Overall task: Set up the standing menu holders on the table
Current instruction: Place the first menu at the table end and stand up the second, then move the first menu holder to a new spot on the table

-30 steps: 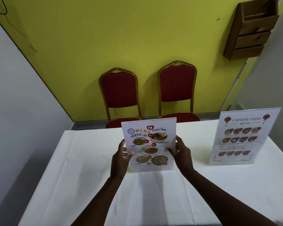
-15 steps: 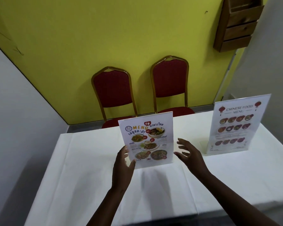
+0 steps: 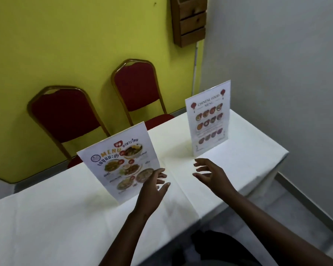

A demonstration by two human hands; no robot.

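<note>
A Thai food menu holder (image 3: 121, 162) stands upright on the white-clothed table (image 3: 65, 217), left of centre. My left hand (image 3: 154, 186) hovers open in front of its lower right corner, fingers spread, holding nothing. My right hand (image 3: 212, 176) is open too, further right, above the cloth and apart from both menus. A Chinese food menu holder (image 3: 209, 120) stands upright near the table's far right corner.
Two red padded chairs with gold frames, one at the left (image 3: 65, 118) and one behind (image 3: 138, 87), stand beyond the table against a yellow wall. A wooden rack (image 3: 189, 20) hangs on that wall. A grey wall closes the right side; the tiled floor (image 3: 288, 214) shows past the table's right edge.
Both hands have let go of the Thai menu holder and drawn back, open. It now stands on its own. The view has swung to the right and tilted.
</note>
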